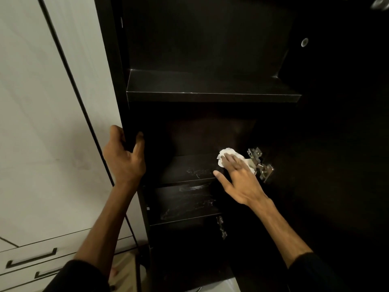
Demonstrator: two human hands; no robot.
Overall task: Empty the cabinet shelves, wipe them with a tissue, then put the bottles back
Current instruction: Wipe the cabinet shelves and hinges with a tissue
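Both hands are at work on the dark wooden cabinet. At centre left of the frame, the left hand grips the cabinet's dark vertical side panel, fingers wrapped round its front edge. At centre right, the right hand lies flat with straight, spread fingers, pressing a crumpled white tissue onto the dusty middle shelf, just beside a silver metal door hinge. Another bare dark shelf sits above, and a smeared lower shelf below. White drawers with dark handles fill the lower left.
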